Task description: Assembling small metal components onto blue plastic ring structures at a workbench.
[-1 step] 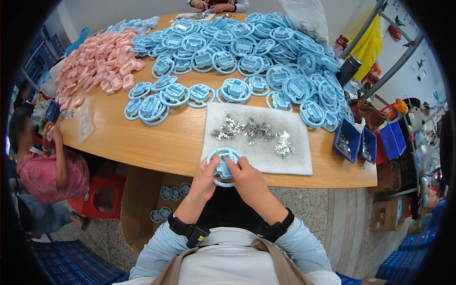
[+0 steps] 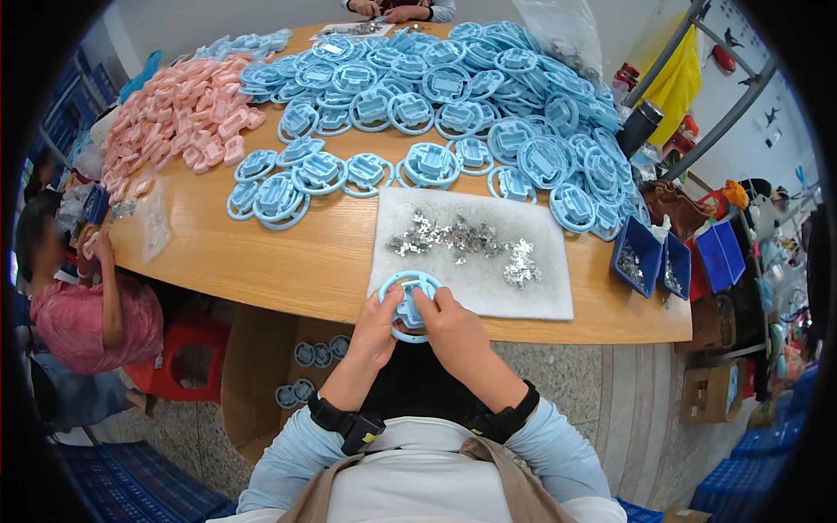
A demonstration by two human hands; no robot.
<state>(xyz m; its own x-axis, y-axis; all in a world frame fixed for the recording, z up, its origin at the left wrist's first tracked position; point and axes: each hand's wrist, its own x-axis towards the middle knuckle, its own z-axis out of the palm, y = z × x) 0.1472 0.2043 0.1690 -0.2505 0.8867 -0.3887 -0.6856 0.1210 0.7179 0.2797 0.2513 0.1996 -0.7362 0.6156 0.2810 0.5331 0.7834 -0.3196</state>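
Between both hands, at the table's front edge, I grip a round light-blue plastic part (image 2: 410, 307) with a boxy raised centre inside a ring. My left hand (image 2: 375, 329) closes round its left side. My right hand (image 2: 455, 329) holds the right side, its thumb pressed onto the centre; anything under that thumb is hidden. Just beyond lies a white foam mat (image 2: 475, 296) bearing small shiny metal pieces (image 2: 466, 235) in loose heaps. Similar blue ring parts (image 2: 432, 164) stand in a row behind the mat, with a large pile (image 2: 445, 83) of them farther back.
Pink plastic parts (image 2: 187, 118) are heaped at the left. Blue bins (image 2: 636, 257) of metal pieces stand at the table's right end. An open cardboard box (image 2: 261, 366) with several blue parts sits below the table. One co-worker (image 2: 96, 314) sits left; another's hands (image 2: 405, 14) work across the table.
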